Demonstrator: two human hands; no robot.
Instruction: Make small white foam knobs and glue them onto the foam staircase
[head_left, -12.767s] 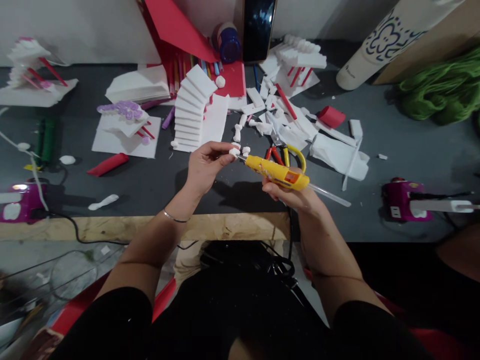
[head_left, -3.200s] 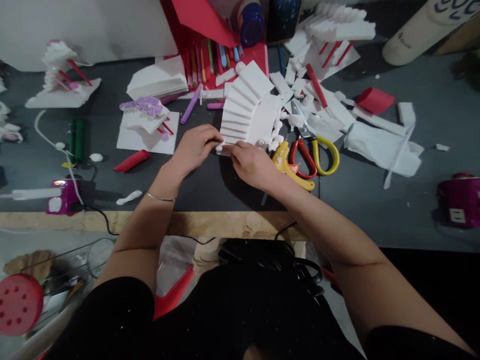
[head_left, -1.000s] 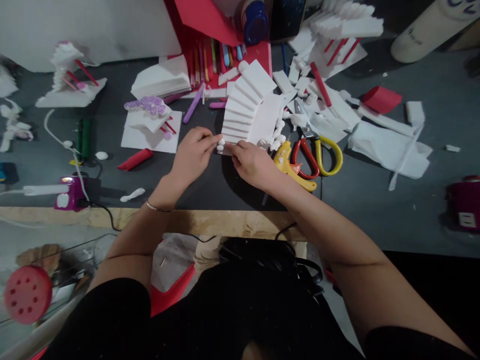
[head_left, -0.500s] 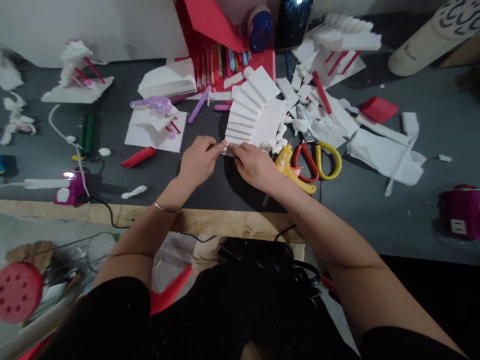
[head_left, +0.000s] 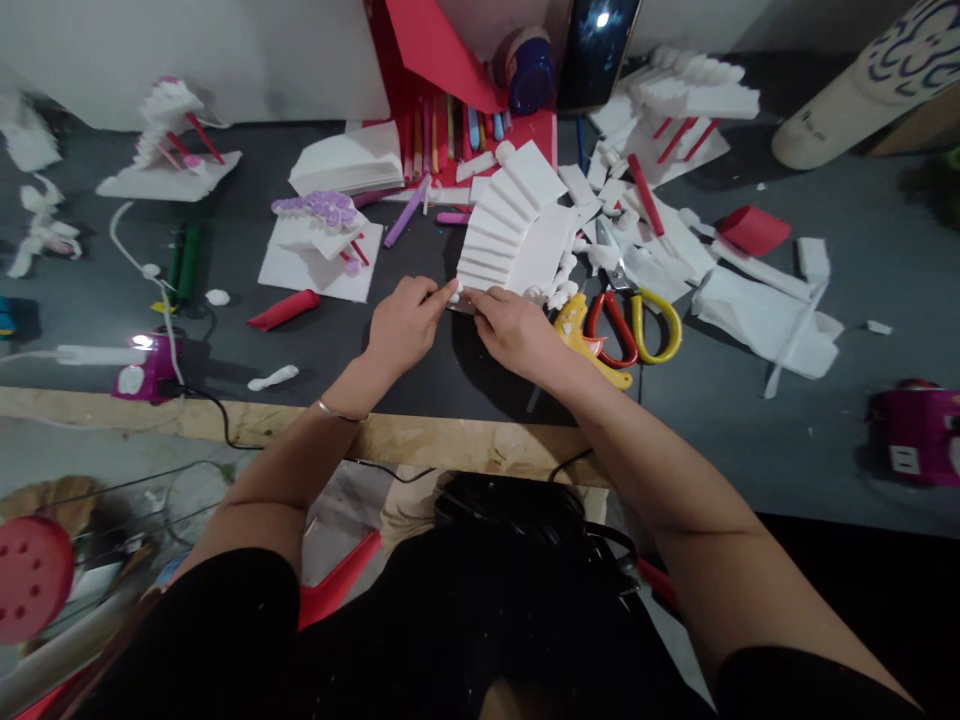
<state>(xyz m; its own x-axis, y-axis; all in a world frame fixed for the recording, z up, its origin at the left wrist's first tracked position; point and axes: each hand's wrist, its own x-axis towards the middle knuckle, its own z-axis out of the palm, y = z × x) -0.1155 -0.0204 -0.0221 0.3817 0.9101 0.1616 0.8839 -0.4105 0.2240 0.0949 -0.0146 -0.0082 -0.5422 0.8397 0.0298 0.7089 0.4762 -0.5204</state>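
A white fan-shaped model staircase (head_left: pixel 495 225) lies on the dark table, its steps curving round a flat white piece. At its near end my left hand (head_left: pixel 405 322) is closed, with thumb and index finger pressing a small white lump (head_left: pixel 455 290) that looks like soft clay. My right hand (head_left: pixel 514 330) meets it there from the other side, fingers curled and the index fingertip pressed at the staircase's edge. What the right fingers pinch, if anything, is hidden. White clay blobs (head_left: pixel 562 285) line the staircase's right side.
Right of my hand lie a yellow glue gun (head_left: pixel 577 335) and scissors (head_left: pixel 619 285) with red and yellow handles. Small white models (head_left: pixel 319 245) stand at left and back. A bottle (head_left: pixel 825 120) stands back right; a red roll (head_left: pixel 283 310) lies left.
The camera view has shifted slightly, so the table things sit a little differently in the picture. Both hands stay at the staircase's near end, fingers moving only slightly.
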